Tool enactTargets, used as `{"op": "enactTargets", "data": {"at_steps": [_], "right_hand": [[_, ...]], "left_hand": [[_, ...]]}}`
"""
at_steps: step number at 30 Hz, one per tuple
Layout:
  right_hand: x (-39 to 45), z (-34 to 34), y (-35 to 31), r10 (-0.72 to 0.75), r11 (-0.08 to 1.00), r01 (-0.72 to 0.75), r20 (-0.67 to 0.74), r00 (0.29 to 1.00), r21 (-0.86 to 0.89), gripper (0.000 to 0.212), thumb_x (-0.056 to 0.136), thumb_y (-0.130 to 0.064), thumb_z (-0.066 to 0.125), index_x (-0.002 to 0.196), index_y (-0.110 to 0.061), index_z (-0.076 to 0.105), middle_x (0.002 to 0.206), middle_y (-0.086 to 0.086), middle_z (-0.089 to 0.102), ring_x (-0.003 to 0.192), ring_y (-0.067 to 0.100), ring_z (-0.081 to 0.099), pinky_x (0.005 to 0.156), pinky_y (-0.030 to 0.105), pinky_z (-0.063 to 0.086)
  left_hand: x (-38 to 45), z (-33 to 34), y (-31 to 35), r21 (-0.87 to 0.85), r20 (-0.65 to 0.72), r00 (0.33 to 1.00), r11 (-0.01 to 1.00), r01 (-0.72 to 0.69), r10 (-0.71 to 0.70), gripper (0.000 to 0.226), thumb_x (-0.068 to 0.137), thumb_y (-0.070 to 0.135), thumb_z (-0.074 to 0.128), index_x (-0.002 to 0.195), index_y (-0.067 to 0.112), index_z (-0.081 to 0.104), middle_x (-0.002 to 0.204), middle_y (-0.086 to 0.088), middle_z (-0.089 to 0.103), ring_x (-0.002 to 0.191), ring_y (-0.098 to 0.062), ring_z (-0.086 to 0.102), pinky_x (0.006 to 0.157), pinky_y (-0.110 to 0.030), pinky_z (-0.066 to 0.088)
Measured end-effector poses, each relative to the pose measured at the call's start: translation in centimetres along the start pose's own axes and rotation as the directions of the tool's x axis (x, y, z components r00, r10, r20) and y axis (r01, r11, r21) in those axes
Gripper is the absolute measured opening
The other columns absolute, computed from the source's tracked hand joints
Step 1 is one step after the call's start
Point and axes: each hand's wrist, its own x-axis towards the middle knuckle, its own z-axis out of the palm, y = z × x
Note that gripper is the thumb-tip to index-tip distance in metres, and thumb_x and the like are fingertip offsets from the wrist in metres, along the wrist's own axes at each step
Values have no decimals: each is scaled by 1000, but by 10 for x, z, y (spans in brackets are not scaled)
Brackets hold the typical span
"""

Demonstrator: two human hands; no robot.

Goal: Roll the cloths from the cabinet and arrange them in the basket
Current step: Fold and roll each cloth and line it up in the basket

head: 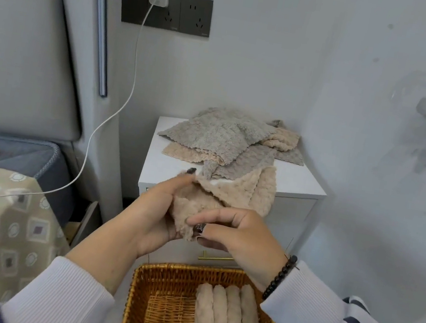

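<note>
Cloth in hand: beige cloth (231, 196) held in the air between cabinet and basket, above the basket's far edge. Near end is bunched between both hands; far end hangs loose over the cabinet's front edge. Judged reason: rolling starts at the near end, so the free end is left slack to feed in.

Cabinet: white cabinet (298, 185) against the wall. Top serves as the supply surface, within reach of both hands.

Basket: wicker basket (172, 273) directly below the hands. Judged reason: a finished roll drops straight down with little travel.

Pile: unrolled grey and beige cloths (219, 136) lying overlapped on the cabinet top, apart from the hands. Several remain, so the task is judged partly done.

Rolls: beige and grey rolls (227, 317) laid side by side, touching, in the basket's right part. Left part is bare weave, leaving room for further rolls.

Left hand: left hand (157, 214) cups the cloth's near end from the left, thumb on top, fingers curled round it. Acts as the anchor.

Right hand: right hand (236, 233) pinches the cloth's lower edge between thumb and fingertips. Judged to be turning the edge inward to start the roll.

Bracelet: dark beads (280, 275) on the right wrist, clear of the cloth.
</note>
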Motion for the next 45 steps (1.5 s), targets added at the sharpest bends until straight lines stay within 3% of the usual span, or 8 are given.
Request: {"op": "enactTargets", "data": {"at_steps": [4, 7, 17, 22, 30, 34, 38, 45], "right_hand": [[-6, -10, 0, 16, 996, -18, -30, 999, -85, 25, 86, 1, 62, 97, -19, 73, 97, 8, 74, 87, 23, 72, 87, 38, 57], [-2, -27, 4, -28, 985, -4, -181, 983, -173, 41, 83, -4, 66, 117, -26, 57, 102, -5, 69, 79, 13, 69, 76, 29, 57], [0, -41, 14, -43, 880, 24, -28, 999, -475, 67, 79, -36, 76, 135, -43, 41, 136, -10, 40, 123, 4, 37, 103, 27, 31], [-2, -56, 3, -66, 866, 44, -27, 997, -498, 4, 84, -17, 72, 87, -20, 70, 91, -8, 70, 80, -1, 60, 76, 12, 42], [-2, -96, 1, -103, 808, -64, -248, 963, -586, 13, 95, -20, 58, 81, -20, 60, 60, -14, 51, 47, -6, 46, 50, 11, 31], [-3, -101, 0, -168, 761, -51, -271, 948, -647, 19, 92, -31, 62, 79, -18, 64, 74, -10, 60, 69, 2, 52, 60, 16, 37], [-4, -111, -6, -184, 820, -47, -340, 922, -570, 32, 79, -44, 73, 66, -16, 63, 52, -10, 48, 45, 3, 38, 48, 18, 31], [-1, -133, 3, -148, 942, -47, -540, 829, -331, 7, 85, -19, 72, 78, -21, 72, 67, -6, 68, 60, 4, 57, 63, 20, 47]], "left_hand": [[3, 0, -7, 216, -187, 979, 976, -39, 80, 18, 91, -3, 56, 104, -3, 67, 83, -16, 75, 70, -26, 72, 56, -34, 59], [6, -5, -7, 335, -200, 969, 940, -68, 141, 12, 90, -1, 60, 94, 4, 70, 86, -17, 76, 76, -28, 73, 70, -37, 60], [-5, 4, -4, 385, 180, 978, 907, -170, 107, 45, 61, 13, 85, 104, 4, 74, 100, -20, 74, 87, -32, 74, 72, -35, 62], [-6, 2, -2, 541, 113, 981, 818, -195, 159, 30, 63, 9, 84, 91, 10, 76, 87, -11, 77, 77, -24, 73, 67, -25, 60], [-4, -14, -2, 860, 32, 924, 461, -220, 381, 6, 83, 17, 75, 80, 23, 73, 78, 1, 74, 79, -16, 68, 78, -32, 52], [-4, -17, 0, 786, 24, 895, 545, -292, 445, 9, 86, 18, 72, 79, 23, 71, 82, -3, 73, 78, -16, 66, 78, -35, 52], [-5, -20, 6, 597, -23, 863, 699, -392, 504, 7, 89, 22, 70, 83, 21, 72, 83, -6, 73, 78, -16, 67, 76, -33, 52], [0, -26, 9, 408, -299, 768, 804, -433, 566, 10, 93, 16, 65, 86, 23, 66, 65, 6, 67, 47, -7, 57, 41, -20, 43]]}}
